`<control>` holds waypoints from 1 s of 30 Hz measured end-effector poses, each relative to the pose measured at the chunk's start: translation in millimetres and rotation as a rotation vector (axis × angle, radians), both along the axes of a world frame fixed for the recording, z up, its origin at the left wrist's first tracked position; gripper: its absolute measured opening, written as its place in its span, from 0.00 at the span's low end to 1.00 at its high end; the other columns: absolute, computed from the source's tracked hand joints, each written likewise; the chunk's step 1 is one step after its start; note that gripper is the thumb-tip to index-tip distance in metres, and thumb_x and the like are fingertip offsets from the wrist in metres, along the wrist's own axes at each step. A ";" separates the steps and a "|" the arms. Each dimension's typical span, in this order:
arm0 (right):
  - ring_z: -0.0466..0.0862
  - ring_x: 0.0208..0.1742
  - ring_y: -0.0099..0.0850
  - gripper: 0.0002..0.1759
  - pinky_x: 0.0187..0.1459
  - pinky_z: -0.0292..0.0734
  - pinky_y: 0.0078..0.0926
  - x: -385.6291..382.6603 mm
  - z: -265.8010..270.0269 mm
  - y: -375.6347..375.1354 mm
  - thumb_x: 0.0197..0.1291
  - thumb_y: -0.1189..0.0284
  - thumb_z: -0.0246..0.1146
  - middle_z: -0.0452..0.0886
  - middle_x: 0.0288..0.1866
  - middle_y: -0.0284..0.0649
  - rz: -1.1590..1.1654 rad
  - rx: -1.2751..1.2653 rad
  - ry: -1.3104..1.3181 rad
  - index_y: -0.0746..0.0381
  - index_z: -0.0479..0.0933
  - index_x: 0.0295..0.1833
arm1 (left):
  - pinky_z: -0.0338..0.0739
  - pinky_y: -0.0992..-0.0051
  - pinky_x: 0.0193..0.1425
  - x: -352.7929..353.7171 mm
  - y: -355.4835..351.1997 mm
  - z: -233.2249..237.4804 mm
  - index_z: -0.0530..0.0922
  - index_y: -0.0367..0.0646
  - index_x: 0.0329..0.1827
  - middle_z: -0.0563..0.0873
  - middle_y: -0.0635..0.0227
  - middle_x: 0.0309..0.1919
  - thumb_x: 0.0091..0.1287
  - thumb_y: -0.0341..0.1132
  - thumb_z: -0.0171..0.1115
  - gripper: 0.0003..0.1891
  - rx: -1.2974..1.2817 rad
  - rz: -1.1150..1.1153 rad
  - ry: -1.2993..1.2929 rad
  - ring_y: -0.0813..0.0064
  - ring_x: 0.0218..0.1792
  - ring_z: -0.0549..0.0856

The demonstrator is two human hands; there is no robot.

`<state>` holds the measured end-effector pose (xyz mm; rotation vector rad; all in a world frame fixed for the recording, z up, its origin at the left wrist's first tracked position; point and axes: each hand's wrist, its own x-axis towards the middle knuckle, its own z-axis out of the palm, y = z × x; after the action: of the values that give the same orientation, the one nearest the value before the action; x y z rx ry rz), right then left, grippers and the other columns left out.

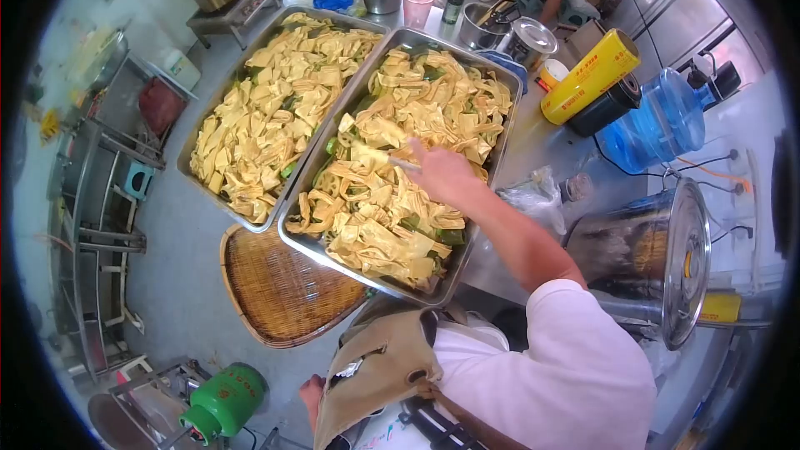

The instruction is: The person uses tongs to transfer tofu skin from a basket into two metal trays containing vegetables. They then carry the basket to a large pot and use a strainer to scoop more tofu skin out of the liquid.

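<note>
Kitchen counter of steel bears two long trays side by side, both heaped with yellow bean-curd strips [375, 217] and green pieces; the near tray [293, 229] lies under your right hand [443, 175], and the far tray [190, 158] sits just beside it on the left. Your right hand is clenched around a slender utensil [385, 158], probably chopsticks, whose long axis runs leftward from the fist, its tip among the strips near the tray's middle. Your left hand [312, 393] hangs low by the apron [375, 367], well apart from both trays; you cannot tell its grip.
</note>
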<state>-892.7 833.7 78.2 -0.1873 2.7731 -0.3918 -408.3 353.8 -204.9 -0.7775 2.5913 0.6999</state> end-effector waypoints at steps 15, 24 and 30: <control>0.85 0.46 0.47 0.26 0.46 0.80 0.44 -100.8 -26.6 48.4 0.70 0.62 0.55 0.84 0.45 0.51 -0.163 -0.048 0.105 0.66 0.65 0.67 | 0.72 0.54 0.27 -25.6 19.3 41.7 0.78 0.42 0.25 0.80 0.55 0.19 0.56 0.44 0.63 0.14 -0.033 -0.115 -0.068 0.50 0.22 0.80; 0.87 0.52 0.41 0.18 0.46 0.84 0.37 -211.9 -30.3 98.4 0.70 0.72 0.50 0.85 0.53 0.45 -0.329 0.197 0.248 0.64 0.75 0.61 | 0.72 0.54 0.27 -35.9 18.4 67.2 0.78 0.42 0.25 0.80 0.55 0.20 0.56 0.44 0.63 0.13 -0.056 -0.117 -0.079 0.50 0.23 0.80; 0.85 0.53 0.46 0.16 0.51 0.81 0.43 -198.2 -34.8 101.0 0.68 0.71 0.51 0.84 0.54 0.50 -0.255 0.071 0.224 0.65 0.74 0.57 | 0.72 0.54 0.27 -38.2 31.4 69.6 0.78 0.42 0.25 0.80 0.56 0.20 0.56 0.43 0.62 0.13 -0.067 -0.101 -0.101 0.50 0.23 0.80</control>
<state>-1090.9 934.8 43.4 0.1517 3.0368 -0.3526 -446.4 385.2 -135.3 -0.6786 2.5529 0.5324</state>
